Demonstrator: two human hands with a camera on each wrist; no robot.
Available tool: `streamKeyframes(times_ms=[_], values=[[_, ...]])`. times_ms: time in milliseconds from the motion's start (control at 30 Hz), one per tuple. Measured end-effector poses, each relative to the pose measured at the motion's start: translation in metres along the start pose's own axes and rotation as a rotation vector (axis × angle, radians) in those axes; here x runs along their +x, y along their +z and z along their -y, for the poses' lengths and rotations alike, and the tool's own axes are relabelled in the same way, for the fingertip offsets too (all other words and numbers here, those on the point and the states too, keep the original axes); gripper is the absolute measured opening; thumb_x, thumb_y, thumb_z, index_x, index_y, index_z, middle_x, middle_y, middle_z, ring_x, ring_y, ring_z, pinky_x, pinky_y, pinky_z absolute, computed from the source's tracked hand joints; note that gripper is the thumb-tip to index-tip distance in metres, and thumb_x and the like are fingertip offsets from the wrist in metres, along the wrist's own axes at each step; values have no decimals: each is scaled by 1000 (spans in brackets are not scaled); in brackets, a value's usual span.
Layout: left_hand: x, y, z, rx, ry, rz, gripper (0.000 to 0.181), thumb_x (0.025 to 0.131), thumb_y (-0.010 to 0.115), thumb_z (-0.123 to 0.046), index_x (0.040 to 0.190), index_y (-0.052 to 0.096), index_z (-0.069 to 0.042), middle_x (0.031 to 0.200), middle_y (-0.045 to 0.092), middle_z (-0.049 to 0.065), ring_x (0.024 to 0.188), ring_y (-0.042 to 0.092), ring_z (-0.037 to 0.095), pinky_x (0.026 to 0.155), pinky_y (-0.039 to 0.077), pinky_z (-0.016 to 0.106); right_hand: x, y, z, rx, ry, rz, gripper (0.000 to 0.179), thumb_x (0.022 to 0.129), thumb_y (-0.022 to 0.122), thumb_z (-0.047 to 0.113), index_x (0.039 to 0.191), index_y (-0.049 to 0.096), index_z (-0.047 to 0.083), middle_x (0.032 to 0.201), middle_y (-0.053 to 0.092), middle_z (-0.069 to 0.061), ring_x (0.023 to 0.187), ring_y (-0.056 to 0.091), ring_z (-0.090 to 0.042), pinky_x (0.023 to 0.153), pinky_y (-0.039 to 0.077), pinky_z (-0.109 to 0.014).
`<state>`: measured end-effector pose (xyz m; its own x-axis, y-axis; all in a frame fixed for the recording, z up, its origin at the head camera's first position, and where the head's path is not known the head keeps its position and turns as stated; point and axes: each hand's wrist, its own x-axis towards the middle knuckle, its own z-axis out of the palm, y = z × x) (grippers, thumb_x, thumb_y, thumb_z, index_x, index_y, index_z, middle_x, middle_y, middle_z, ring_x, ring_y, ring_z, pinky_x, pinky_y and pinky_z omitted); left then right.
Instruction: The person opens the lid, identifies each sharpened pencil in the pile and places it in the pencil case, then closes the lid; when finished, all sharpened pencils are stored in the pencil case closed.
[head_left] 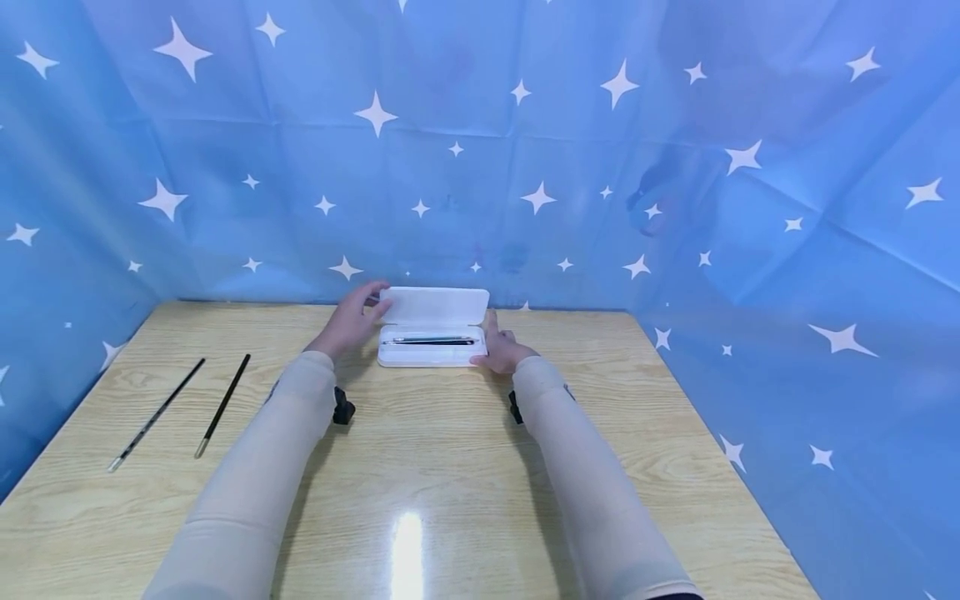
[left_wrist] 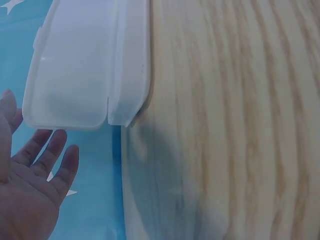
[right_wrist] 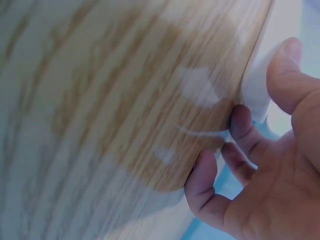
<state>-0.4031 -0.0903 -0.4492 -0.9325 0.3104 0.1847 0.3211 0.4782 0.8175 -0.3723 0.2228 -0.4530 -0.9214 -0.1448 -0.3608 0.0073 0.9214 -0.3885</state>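
Observation:
A white pencil case [head_left: 427, 360] lies near the far table edge, its lid [head_left: 437, 307] raised and tilted back. Inside it are slim pencils [head_left: 435, 341], one black and one lighter. My left hand [head_left: 354, 321] is beside the lid's left end; in the left wrist view its fingers [left_wrist: 48, 151] are spread and loosely bent around the lid's edge. At the case's right end is my right hand [head_left: 502, 348], the thumb by the front corner and a finger pointing back. In the right wrist view the thumb [right_wrist: 286, 82] overlaps the case wall, other fingers bent at the wood.
Two dark pencil-like sticks with pale ends lie on the left of the wooden table [head_left: 420, 467]: a patterned one [head_left: 157, 414] and a black one [head_left: 223, 404]. A blue star-printed curtain [head_left: 465, 150] hangs behind the table and along its sides.

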Motion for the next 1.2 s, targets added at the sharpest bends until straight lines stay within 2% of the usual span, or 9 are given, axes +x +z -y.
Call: streamKeyframes(times_ms=[167, 300, 467, 633, 800, 900, 1000, 1133, 1200], values=[[-3, -3, 1, -13, 11, 10, 48, 109, 49, -34, 151, 47, -11, 144, 50, 19, 132, 48, 38, 108, 41, 57, 0, -5, -5, 84, -89, -26, 111, 100, 64, 38, 156, -29, 12, 169, 0, -18, 154, 6, -36, 123, 13, -50], [-4, -4, 1, -20, 21, 24, 48, 109, 48, -33, 150, 47, -9, 145, 50, 20, 132, 48, 39, 108, 41, 57, 2, -15, -8, 217, -148, -95, 103, 102, 63, 32, 159, -22, 19, 170, 2, -13, 155, 10, -32, 123, 14, -51], [-4, -7, 1, -20, 19, 19, 47, 109, 49, -35, 149, 49, -11, 144, 51, 18, 132, 49, 38, 107, 42, 56, 0, -26, 0, 214, -213, -323, 70, 107, 54, 33, 164, 18, 17, 151, 47, -12, 135, 48, -31, 111, 40, -51], [-5, -11, -2, -18, 32, 20, 42, 109, 48, -36, 143, 55, -12, 139, 57, 15, 129, 52, 35, 105, 44, 54, -5, -32, 9, 150, -256, -468, 48, 108, 50, 31, 150, 49, 6, 131, 63, -14, 120, 59, -31, 104, 47, -47], [-5, -14, -4, 19, 38, 26, 41, 109, 47, -33, 139, 57, -6, 133, 61, 16, 123, 56, 34, 104, 45, 52, -3, -37, 8, 212, -247, -434, 44, 110, 45, 33, 137, 61, 2, 143, 59, -14, 133, 53, -30, 113, 40, -46], [-4, -14, -6, 61, 25, 34, 40, 109, 49, -30, 137, 58, -2, 129, 63, 18, 119, 58, 34, 103, 46, 51, -1, -42, 6, 258, -248, -368, 44, 110, 46, 32, 121, 69, -4, 133, 64, -18, 104, 61, -32, 105, 45, -47], [-3, -14, -7, 95, 12, 52, 40, 109, 50, -30, 134, 61, -1, 126, 64, 17, 117, 58, 33, 102, 47, 50, -2, -48, 6, 264, -240, -301, 39, 108, 51, 30, 113, 72, -3, 127, 66, -18, 95, 58, -31, 99, 48, -48], [-4, -14, -7, 97, -1, 81, 38, 107, 54, -30, 131, 63, -1, 124, 65, 15, 116, 58, 32, 100, 48, 50, -4, -53, 5, 229, -256, -223, 30, 106, 57, 24, 124, 70, 3, 126, 67, -14, 118, 60, -31, 101, 50, -47], [-5, -14, -8, 96, -6, 102, 36, 106, 56, -29, 130, 64, -2, 123, 65, 14, 116, 58, 32, 100, 48, 50, -5, -55, 4, 207, -274, -171, 27, 104, 59, 21, 121, 69, 2, 122, 67, -14, 117, 61, -31, 101, 50, -46]])
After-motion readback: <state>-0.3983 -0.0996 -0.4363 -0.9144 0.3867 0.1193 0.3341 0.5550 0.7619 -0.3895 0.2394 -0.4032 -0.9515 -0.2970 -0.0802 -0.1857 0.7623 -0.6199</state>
